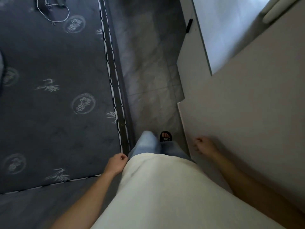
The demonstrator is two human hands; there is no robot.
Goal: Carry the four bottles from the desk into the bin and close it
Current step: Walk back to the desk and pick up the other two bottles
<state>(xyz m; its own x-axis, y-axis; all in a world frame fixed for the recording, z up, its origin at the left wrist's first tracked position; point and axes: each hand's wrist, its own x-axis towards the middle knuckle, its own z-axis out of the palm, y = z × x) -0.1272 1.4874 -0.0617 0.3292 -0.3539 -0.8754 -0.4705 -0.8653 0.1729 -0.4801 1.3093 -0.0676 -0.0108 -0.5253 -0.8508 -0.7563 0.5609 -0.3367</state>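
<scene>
Walking down narrow floor strip btwn mattress and white cabinet wall, prob. in transit btwn desk and bin. Left hand hanging by hip, fingers loosely curled, gripping nothing. Right hand swinging near cabinet, half-curled, also empty, slightly blurred. Arms hanging free since nothing being carried. No bottles, tabletop or bin in view; whereabouts and count done impossible to tell. One sandalled foot leading.

Two hands, the left and the right; one mattress; one sandal; one cord.
</scene>
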